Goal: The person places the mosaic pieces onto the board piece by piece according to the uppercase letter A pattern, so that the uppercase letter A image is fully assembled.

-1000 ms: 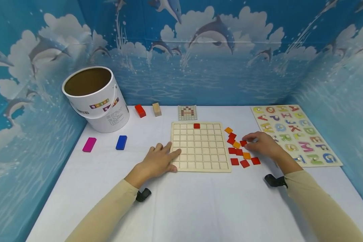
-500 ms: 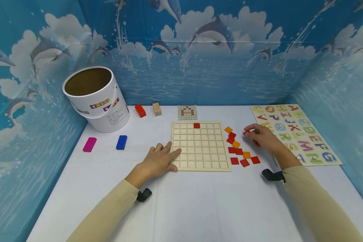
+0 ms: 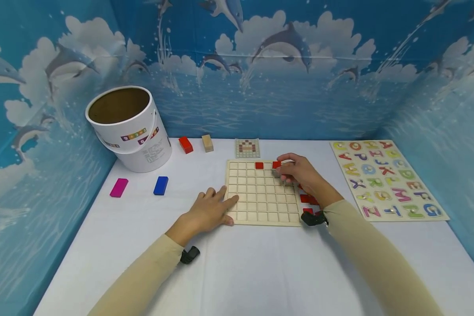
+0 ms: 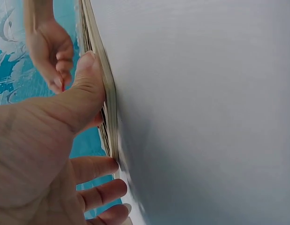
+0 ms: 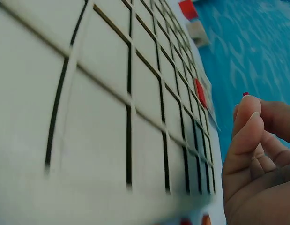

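Observation:
A pale wooden grid board (image 3: 256, 197) lies on the white table, with one red square tile (image 3: 259, 165) set in its far row. My left hand (image 3: 207, 210) rests at the board's left side, index finger over the cells and thumb along the near edge. In the left wrist view its thumb (image 4: 86, 89) lies against the board edge and the other fingers are spread. Over the far right part of the board, my right hand (image 3: 302, 175) pinches another red square tile (image 3: 276, 164). Only a sliver of that held tile (image 5: 246, 93) shows past the fingertips in the right wrist view.
Loose red tiles (image 3: 304, 199) lie right of the board, partly hidden by my right arm. A pattern card (image 3: 247, 148) lies behind it. Left are red (image 3: 185, 145), plain wood (image 3: 207, 143), blue (image 3: 160, 185) and pink (image 3: 119, 187) blocks, and a white bucket (image 3: 142, 149). A letter board (image 3: 391, 180) lies right.
My right hand has lifted the red tile from beside the loose tiles and carried it left over the board's far row. The left hand stays at the board's side.

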Available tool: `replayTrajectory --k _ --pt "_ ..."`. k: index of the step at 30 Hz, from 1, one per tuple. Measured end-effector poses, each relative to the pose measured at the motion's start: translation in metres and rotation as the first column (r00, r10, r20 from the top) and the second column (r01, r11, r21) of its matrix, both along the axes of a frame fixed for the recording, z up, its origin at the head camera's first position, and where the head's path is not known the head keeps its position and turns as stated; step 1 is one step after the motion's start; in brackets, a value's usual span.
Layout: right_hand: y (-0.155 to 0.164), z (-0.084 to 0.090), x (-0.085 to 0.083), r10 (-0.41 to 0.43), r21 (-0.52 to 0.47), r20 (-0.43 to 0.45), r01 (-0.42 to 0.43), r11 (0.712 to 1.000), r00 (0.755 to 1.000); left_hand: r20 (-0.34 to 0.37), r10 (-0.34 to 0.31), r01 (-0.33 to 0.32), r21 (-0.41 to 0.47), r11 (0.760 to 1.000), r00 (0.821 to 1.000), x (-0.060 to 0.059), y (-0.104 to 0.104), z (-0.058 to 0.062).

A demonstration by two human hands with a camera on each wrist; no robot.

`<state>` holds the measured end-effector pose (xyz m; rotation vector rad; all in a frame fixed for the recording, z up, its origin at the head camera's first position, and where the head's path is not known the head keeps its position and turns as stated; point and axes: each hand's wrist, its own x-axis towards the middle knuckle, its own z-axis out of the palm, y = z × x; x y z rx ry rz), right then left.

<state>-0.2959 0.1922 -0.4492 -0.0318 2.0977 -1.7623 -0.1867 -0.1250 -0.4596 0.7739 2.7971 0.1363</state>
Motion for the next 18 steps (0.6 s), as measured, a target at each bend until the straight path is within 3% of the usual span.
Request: replayTrajectory --k 4,7,9,13,16,18 --pt "-0.031 -0.005 -0.007 0.092 0.075 -0.04 -0.089 0.993 0.995 0.003 0.004 -0.004 -0.006 1.0 1.0 0.0 -0.001 0.001" --pt "-0.05 -0.007 -0.01 0.156 0.189 -0.091 -0.136 0.972 0.984 0.003 0.0 0.0 -0.005 1.0 1.0 0.0 -0.002 0.002" --pt "-0.061 -0.007 -0.011 0.19 0.293 -0.142 -0.142 0.945 0.972 0.002 -0.003 0.003 -0.001 1.0 1.0 0.0 -0.002 0.003" --pt "-0.076 -0.01 -0.013 0.254 0.493 -0.229 -0.113 0.863 0.94 0.003 -0.011 0.011 0.002 1.0 1.0 0.0 -0.002 0.005" --pt "-0.082 -0.011 -0.013 0.271 0.557 -0.243 -0.094 0.825 0.931 0.004 -0.014 0.014 -0.004 1.0 1.0 0.0 -0.002 0.004" --pt "-0.084 -0.012 -0.014 0.269 0.573 -0.238 -0.088 0.815 0.933 0.002 -0.014 0.014 -0.01 1.0 1.0 0.0 -0.002 0.004"
